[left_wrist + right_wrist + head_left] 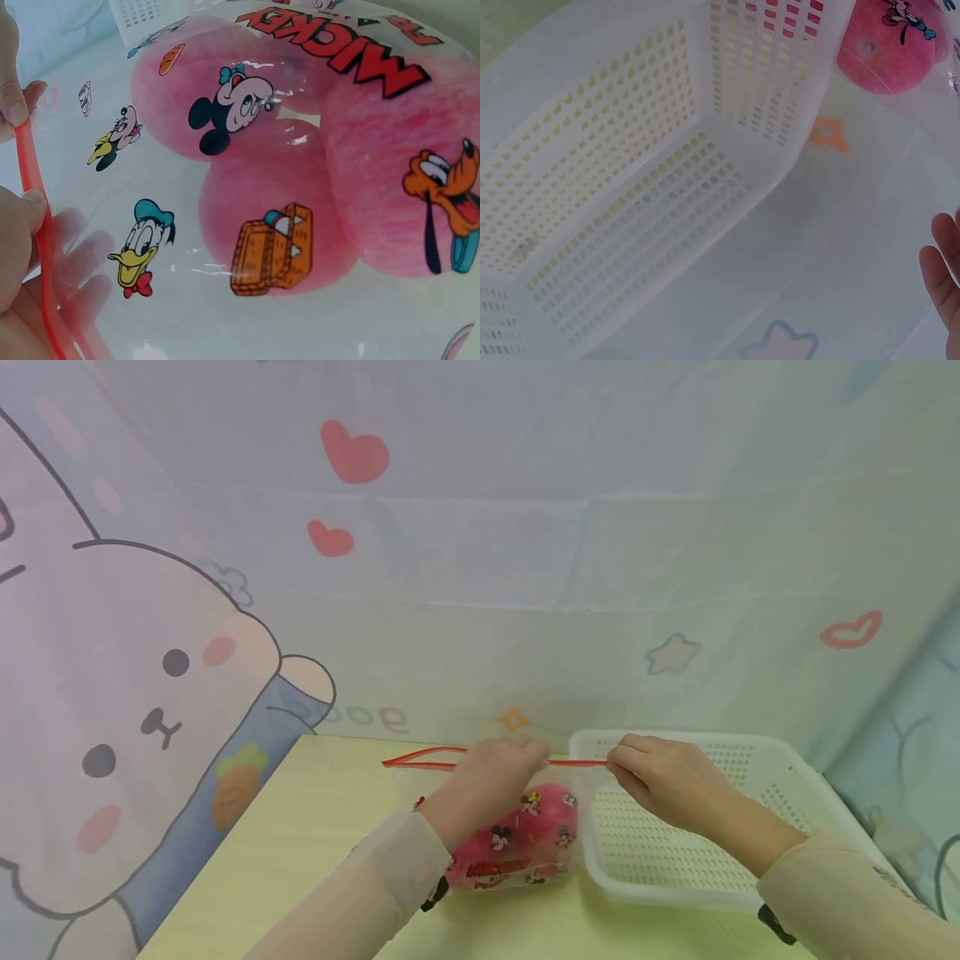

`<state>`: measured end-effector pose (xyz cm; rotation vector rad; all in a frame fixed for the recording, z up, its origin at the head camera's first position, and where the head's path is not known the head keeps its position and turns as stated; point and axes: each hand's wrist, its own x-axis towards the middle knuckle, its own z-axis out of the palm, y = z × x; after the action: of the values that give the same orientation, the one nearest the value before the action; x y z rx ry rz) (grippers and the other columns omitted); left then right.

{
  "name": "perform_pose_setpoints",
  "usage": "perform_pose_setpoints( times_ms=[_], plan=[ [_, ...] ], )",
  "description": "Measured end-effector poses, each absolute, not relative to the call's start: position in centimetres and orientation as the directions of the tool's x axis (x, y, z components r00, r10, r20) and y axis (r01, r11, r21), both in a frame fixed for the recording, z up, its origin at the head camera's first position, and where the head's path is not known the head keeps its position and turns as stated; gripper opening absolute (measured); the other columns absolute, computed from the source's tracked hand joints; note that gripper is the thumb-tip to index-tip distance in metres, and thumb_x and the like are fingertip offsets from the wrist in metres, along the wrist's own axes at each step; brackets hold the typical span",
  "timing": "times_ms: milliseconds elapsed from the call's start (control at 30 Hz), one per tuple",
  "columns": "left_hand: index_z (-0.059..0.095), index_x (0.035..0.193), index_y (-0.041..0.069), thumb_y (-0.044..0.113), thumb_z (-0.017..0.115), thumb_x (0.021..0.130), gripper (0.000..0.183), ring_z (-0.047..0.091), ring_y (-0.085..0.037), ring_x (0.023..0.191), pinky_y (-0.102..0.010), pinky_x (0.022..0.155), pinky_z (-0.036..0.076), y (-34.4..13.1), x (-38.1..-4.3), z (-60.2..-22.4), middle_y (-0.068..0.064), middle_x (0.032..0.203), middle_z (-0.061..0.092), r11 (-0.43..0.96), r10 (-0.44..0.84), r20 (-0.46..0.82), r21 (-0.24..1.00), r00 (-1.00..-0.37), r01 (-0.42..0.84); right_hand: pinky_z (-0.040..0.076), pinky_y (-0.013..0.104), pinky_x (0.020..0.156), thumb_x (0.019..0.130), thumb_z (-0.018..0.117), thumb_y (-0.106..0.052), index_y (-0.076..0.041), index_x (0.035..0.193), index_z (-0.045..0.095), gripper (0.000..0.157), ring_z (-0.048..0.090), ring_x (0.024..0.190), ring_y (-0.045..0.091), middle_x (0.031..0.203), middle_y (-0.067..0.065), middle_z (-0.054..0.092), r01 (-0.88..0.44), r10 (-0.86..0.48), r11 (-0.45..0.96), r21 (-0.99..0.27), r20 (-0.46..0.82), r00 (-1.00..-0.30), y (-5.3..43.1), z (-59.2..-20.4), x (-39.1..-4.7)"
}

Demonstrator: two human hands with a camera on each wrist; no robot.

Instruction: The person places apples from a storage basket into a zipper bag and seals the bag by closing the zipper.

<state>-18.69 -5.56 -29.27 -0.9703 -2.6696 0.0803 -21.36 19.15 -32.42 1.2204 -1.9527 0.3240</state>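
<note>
A clear zip bag (551, 856) with a red zip strip (573, 763) and printed cartoon figures stands on the table. Several pink, streaked round fruits (262, 202), which look like apples, are inside it. My left hand (491, 781) pinches the strip near its middle, thumb on one side and fingers behind. At the strip's right end, my right hand (667, 777) pinches the corner between thumb and fingers. Left of my left hand the bag's mouth gapes; between the hands the strip runs as one line. Only fingertips of the right hand (945, 281) show in the right wrist view.
A white perforated plastic basket (600, 868) stands right beside the bag, under my right hand. The pale yellow table (300, 843) reaches back to a printed cloth (480, 568) with hearts and a rabbit.
</note>
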Motion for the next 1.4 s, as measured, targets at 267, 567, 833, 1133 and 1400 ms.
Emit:
perform_pose_setpoints(
  times_ms=[267,567,833,1133,1400],
  plan=[
    [0.058,0.098,0.015,0.014,0.064,0.09,0.01,0.063,-0.008,0.073,-0.019,0.065,0.052,-5.3,-19.8,-29.4,0.005,0.091,0.067,0.781,0.62,0.293,-0.149,-0.728,0.606,0.037,0.014,0.045,0.102,0.036,-0.029,-0.014,0.083,0.064,0.037,0.044,0.055,0.0,0.072,-0.008,0.056,-0.85,-0.649,0.492,0.187,0.73,-0.215,19.7,-32.2,-23.1],
    [0.059,0.1,0.016,0.011,0.067,0.087,0.016,0.064,-0.007,0.08,-0.018,0.071,0.053,-5.2,-20.1,-29.4,0.006,0.095,0.067,0.808,0.583,0.265,-0.097,-0.768,0.58,0.038,0.014,0.046,0.101,0.036,-0.028,-0.013,0.084,0.065,0.037,0.046,0.055,0.001,0.073,-0.008,0.057,-0.857,-0.659,0.482,0.183,0.72,-0.217,20.1,-32.3,-23.9],
    [0.059,0.1,0.015,0.015,0.064,0.091,0.011,0.066,-0.009,0.081,-0.02,0.073,0.054,-5.5,-20.2,-29.6,0.005,0.094,0.069,0.803,0.587,0.301,-0.099,-0.751,0.588,0.037,0.014,0.046,0.101,0.039,-0.027,-0.014,0.082,0.064,0.034,0.046,0.055,0.001,0.072,-0.008,0.056,-0.864,-0.647,0.469,0.181,0.737,-0.197,20.2,-32.5,-24.1],
    [0.06,0.096,0.014,0.02,0.059,0.094,0.006,0.063,-0.008,0.072,-0.02,0.065,0.053,-5.9,-20.4,-30.0,0.005,0.084,0.067,0.798,0.592,0.36,-0.135,-0.721,0.588,0.037,0.013,0.045,0.101,0.037,-0.028,-0.014,0.081,0.063,0.036,0.046,0.054,0.001,0.071,-0.008,0.056,-0.864,-0.643,0.469,0.184,0.741,-0.191,20.3,-32.7,-24.1],
    [0.059,0.096,0.014,0.019,0.06,0.093,0.006,0.057,-0.006,0.065,-0.018,0.064,0.053,-6.1,-20.3,-30.0,0.004,0.081,0.065,0.816,0.57,0.317,-0.108,-0.758,0.568,0.039,0.014,0.047,0.1,0.042,-0.025,-0.014,0.082,0.063,0.03,0.048,0.055,0.002,0.072,-0.007,0.057,-0.865,-0.648,0.469,0.177,0.734,-0.201,20.5,-32.8,-24.2]
  ],
)
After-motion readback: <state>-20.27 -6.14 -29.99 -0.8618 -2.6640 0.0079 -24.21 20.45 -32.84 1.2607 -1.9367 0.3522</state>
